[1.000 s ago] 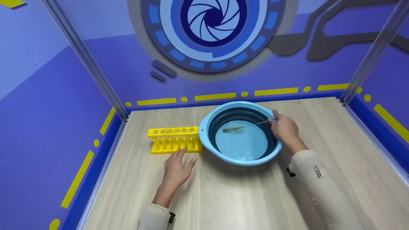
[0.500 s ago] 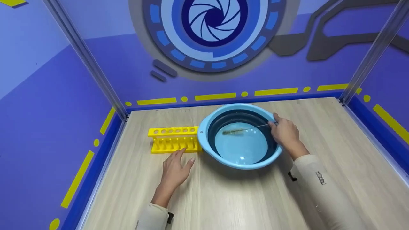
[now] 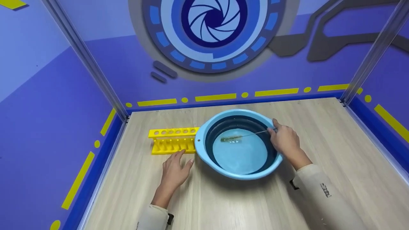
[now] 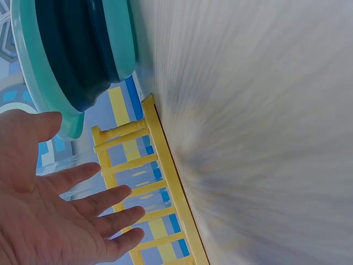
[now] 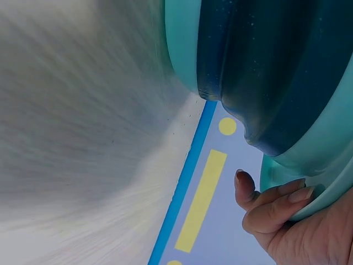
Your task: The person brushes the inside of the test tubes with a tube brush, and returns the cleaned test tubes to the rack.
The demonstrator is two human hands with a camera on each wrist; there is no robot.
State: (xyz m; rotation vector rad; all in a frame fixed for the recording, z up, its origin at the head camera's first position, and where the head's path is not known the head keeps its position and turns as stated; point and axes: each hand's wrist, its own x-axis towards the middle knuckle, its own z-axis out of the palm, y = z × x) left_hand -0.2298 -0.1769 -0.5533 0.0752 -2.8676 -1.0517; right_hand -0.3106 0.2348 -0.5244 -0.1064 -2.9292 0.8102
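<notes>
A light blue collapsible basin (image 3: 200, 145) with dark folding walls stands right of the middle of the table. My right hand (image 3: 286, 139) grips its right handle; in the right wrist view, fingers curl at the rim of the basin (image 5: 336, 116). Inside the basin lies a tube brush (image 3: 231, 139) with brownish bristles. Its thin wire stem slants up to the rim by the right hand. My left hand (image 3: 174, 171), fingers spread and relaxed, is just in front of a yellow test tube rack (image 3: 161, 152). Left of the basin, the rack has its right end hidden behind the rim.
Purple-blue panels (image 3: 127, 70) with metal corner posts (image 3: 92, 60) enclose the back and sides of the wooden table (image 3: 236, 204). Behind the left fingers, a faint clear shape (image 4: 60, 165) shows in the left wrist view.
The basin has shifted toward me and slightly left, with the right hand on its handle and the brush inside. Its rim now covers more of the rack. The left hand has barely moved.
</notes>
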